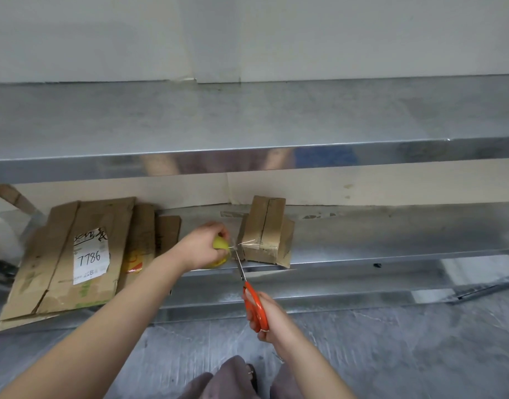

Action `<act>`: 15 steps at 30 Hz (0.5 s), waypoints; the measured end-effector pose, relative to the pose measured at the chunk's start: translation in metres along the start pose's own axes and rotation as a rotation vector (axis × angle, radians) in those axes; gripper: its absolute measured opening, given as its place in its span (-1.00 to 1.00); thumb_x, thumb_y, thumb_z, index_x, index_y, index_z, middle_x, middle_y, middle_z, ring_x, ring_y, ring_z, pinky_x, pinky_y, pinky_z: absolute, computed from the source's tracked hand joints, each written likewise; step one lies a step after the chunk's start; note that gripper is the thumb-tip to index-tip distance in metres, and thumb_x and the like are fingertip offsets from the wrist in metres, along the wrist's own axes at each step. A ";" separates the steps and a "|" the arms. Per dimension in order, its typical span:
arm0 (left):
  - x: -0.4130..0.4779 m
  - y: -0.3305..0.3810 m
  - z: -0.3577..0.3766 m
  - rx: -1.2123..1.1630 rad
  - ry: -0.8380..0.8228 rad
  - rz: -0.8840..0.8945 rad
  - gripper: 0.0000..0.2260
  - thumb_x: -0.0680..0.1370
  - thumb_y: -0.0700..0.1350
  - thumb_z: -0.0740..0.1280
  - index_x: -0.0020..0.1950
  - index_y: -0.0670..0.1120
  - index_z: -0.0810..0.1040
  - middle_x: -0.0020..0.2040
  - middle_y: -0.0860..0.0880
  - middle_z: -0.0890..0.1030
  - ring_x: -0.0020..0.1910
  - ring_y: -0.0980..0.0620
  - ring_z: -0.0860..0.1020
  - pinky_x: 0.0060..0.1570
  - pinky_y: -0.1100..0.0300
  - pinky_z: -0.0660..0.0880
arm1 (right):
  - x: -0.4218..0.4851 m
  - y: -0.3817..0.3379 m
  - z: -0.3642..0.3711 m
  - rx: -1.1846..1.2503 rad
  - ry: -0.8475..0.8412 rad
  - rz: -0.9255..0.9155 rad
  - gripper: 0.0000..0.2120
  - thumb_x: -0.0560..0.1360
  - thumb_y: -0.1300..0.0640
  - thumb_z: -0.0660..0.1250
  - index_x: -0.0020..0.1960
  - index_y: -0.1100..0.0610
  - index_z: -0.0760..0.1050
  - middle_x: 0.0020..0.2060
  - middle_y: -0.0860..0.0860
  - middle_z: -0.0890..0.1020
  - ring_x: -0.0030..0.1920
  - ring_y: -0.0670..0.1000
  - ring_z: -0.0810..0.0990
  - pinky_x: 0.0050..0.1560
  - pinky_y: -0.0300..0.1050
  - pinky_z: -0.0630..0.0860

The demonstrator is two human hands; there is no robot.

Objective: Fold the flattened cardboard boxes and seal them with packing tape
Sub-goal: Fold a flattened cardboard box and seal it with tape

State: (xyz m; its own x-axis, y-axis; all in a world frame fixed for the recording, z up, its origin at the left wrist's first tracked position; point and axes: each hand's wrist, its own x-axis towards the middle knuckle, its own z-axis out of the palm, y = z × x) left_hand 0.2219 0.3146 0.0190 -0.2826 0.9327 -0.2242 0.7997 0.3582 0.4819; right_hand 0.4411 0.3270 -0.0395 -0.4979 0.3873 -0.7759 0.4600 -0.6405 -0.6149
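Observation:
A small folded cardboard box (265, 231) stands on the lower metal shelf (391, 240), with clear tape over its front. My left hand (203, 247) grips a yellow tape roll (220, 251) just left of the box. A strip of clear tape (243, 243) stretches from the roll to the box. My right hand (269, 319) holds orange-handled scissors (254, 305); their blades reach up to the tape strip beside the roll. Flattened cardboard boxes (74, 260) lie stacked on the shelf at the left; the top one has a white label reading 7786.
An upper steel shelf (247, 119) overhangs the lower one, with a white wall behind. More flattened cardboard (167, 234) leans beyond the stack. The grey floor (391, 355) and my legs fill the bottom of the view.

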 end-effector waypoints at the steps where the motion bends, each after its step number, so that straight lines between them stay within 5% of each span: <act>1: 0.000 0.000 0.000 -0.002 -0.003 0.000 -0.79 0.45 -0.13 0.42 0.02 -0.01 0.45 0.00 0.01 0.46 -0.03 0.05 0.40 -0.16 0.28 0.22 | 0.000 -0.001 0.002 0.014 -0.007 0.003 -0.71 0.54 -0.12 0.32 0.13 0.05 0.55 -0.40 -0.05 0.55 -0.44 -0.11 0.46 -0.43 -0.27 0.24; 15: 0.003 -0.003 0.002 -0.001 0.001 0.006 -0.76 0.46 -0.11 0.41 0.09 -0.06 0.48 -0.01 0.02 0.46 -0.04 0.04 0.41 -0.18 0.26 0.22 | 0.006 -0.006 0.005 -0.006 -0.007 -0.108 -0.78 0.59 -0.06 0.27 0.11 0.03 0.58 -0.38 -0.05 0.54 -0.43 -0.11 0.47 -0.44 -0.29 0.28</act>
State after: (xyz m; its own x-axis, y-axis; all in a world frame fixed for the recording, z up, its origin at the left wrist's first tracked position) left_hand 0.2197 0.3162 0.0155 -0.2780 0.9349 -0.2207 0.8008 0.3524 0.4842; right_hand 0.4321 0.3300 -0.0396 -0.5500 0.4494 -0.7040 0.4075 -0.5914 -0.6959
